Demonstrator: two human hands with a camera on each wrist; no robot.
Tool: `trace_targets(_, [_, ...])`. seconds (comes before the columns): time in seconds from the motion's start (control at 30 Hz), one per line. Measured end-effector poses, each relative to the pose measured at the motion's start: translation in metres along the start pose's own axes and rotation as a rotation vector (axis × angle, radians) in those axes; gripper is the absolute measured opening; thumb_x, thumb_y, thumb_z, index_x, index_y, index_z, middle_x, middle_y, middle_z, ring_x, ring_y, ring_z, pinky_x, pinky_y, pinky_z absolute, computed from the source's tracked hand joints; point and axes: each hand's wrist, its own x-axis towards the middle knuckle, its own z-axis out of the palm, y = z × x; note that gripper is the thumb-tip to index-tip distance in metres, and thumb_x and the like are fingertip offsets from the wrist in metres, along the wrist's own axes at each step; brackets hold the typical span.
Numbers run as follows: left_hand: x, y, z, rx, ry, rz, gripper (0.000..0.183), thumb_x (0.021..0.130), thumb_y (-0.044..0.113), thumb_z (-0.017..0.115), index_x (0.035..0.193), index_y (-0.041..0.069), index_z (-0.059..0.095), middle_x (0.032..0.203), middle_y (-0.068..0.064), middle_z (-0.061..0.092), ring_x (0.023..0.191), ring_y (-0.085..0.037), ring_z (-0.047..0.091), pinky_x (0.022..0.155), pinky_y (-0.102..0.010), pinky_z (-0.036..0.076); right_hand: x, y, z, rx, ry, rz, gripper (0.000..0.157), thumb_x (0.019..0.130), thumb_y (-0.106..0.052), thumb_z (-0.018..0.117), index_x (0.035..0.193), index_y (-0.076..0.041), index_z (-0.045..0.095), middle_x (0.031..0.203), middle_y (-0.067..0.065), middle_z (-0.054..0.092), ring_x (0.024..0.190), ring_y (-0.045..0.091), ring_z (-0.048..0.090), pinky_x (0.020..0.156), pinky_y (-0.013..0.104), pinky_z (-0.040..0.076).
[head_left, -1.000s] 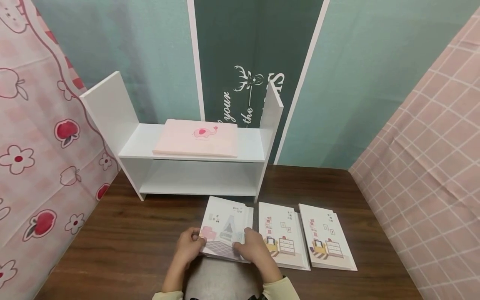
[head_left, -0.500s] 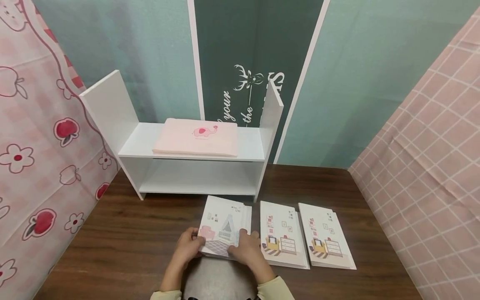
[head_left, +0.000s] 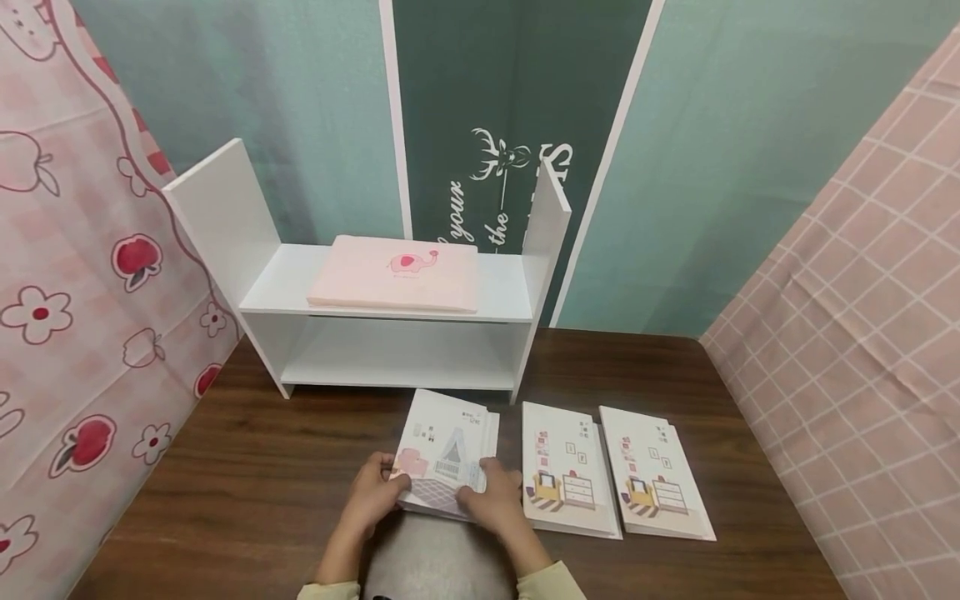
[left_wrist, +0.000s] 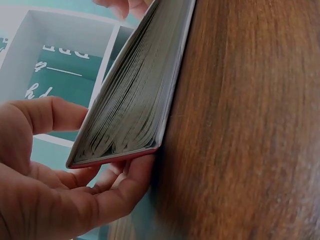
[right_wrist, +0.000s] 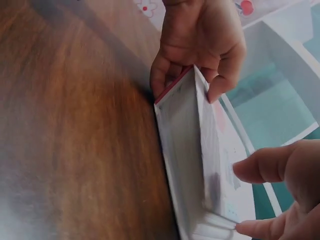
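Shifted slightly left: thick white hardback book (head_left: 450,425) with pink-grey print, before white two-tier shelf (head_left: 502,287). My left hand (head_left: 373,492) pinches red spine edge, thumb on cover; right hand (head_left: 497,497) pinches page side.

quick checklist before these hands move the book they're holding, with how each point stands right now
1. Left hand gripping the held book: ok, thumb on the front cover, fingers around the red spine.
2. Right hand on the held book: ok, thumb on the front cover.
3. Held book closed: ok, its pages lie between the covers.
4. Held book fully lifted off the table: cannot tell.
5. Right hand free of the middle book: cannot tell, its knuckles sit right by that edge.
6. Whole upper shelf free: not ok, a pink elephant-print item lies flat on it.
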Motion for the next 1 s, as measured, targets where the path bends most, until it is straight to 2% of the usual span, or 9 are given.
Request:
trace_targets(0.13, [-0.001, 0.001, 0.0, 0.052, 0.022, 0.014, 0.041, 0.07, 0.0, 0.059, 0.108, -0.011, 0.048, 0.083, -0.013, 0.057, 0.065, -0.017, 0.053, 0.053, -0.033, 0.05, -0.001, 0.002, 0.001, 0.104, 0.016, 0.015, 0.064, 0.065, -0.012, 0.068, 0.121, 0.011, 0.047, 0.101, 0.027, 0.045, 0.088, 0.035, 0.048, 0.076, 0.05, 0.044])
trace_targets(0.37, [-0.006, 0.008, -0.003, 0.139, 0.043, 0.043, 0.043, 0.071, 0.003, 0.06, 0.11, -0.01, 0.048, 0.087, -0.014, 0.061, 0.064, -0.017, 0.055, 0.053, -0.03, 0.048, 0.001, 0.005, -0.003, 0.347, 0.0, 0.088, 0.067, 0.072, -0.007, 0.064, 0.125, 0.021, 0.035, 0.111, 0.037, 0.05, 0.103, 0.041, 0.052, 0.086, 0.052, 0.044])
trace_targets(0.5, [-0.011, 0.012, -0.007, 0.19, 0.03, 0.075, 0.048, 0.068, 0.003, 0.063, 0.112, -0.011, 0.049, 0.089, -0.012, 0.063, 0.071, -0.017, 0.055, 0.062, -0.03, 0.046, 0.002, 0.009, -0.005, 0.455, -0.08, 0.103, 0.061, 0.074, -0.003, 0.06, 0.121, 0.027, 0.035, 0.099, 0.031, 0.058, 0.088, 0.031, 0.06, 0.076, 0.041, 0.052])
trace_targets(0.63, [-0.016, 0.014, -0.013, 0.187, -0.006, 0.086, 0.053, 0.063, 0.001, 0.064, 0.113, -0.009, 0.048, 0.086, -0.01, 0.062, 0.073, -0.016, 0.054, 0.066, -0.03, 0.043, -0.001, 0.012, -0.006, 0.57, -0.129, 0.071, 0.05, 0.071, 0.006, 0.058, 0.113, 0.028, 0.041, 0.085, 0.021, 0.062, 0.073, 0.02, 0.062, 0.066, 0.03, 0.053])
trace_targets(0.77, [-0.021, 0.014, -0.017, 0.126, -0.027, 0.058, 0.056, 0.062, -0.003, 0.063, 0.116, -0.009, 0.046, 0.083, -0.009, 0.059, 0.066, -0.016, 0.052, 0.059, -0.028, 0.043, -0.004, 0.01, -0.006, 0.603, -0.07, 0.054, 0.052, 0.067, 0.009, 0.062, 0.114, 0.024, 0.045, 0.082, 0.015, 0.06, 0.068, 0.015, 0.056, 0.059, 0.024, 0.05])
trace_targets(0.87, [-0.022, 0.013, -0.019, 0.102, -0.022, 0.059, 0.058, 0.062, -0.005, 0.063, 0.117, -0.009, 0.045, 0.082, -0.01, 0.059, 0.065, -0.017, 0.052, 0.057, -0.028, 0.043, -0.005, 0.007, -0.006, 0.581, -0.027, 0.053, 0.054, 0.065, 0.008, 0.064, 0.115, 0.02, 0.047, 0.082, 0.014, 0.057, 0.068, 0.015, 0.053, 0.056, 0.023, 0.048])
trace_targets(1.0, [-0.022, 0.014, -0.018, 0.092, -0.01, 0.066, 0.058, 0.063, -0.006, 0.064, 0.117, -0.009, 0.046, 0.083, -0.011, 0.061, 0.067, -0.017, 0.053, 0.058, -0.027, 0.043, -0.005, 0.006, -0.006, 0.583, -0.018, 0.047, 0.055, 0.066, 0.008, 0.065, 0.116, 0.019, 0.047, 0.084, 0.015, 0.056, 0.068, 0.015, 0.053, 0.055, 0.023, 0.047])
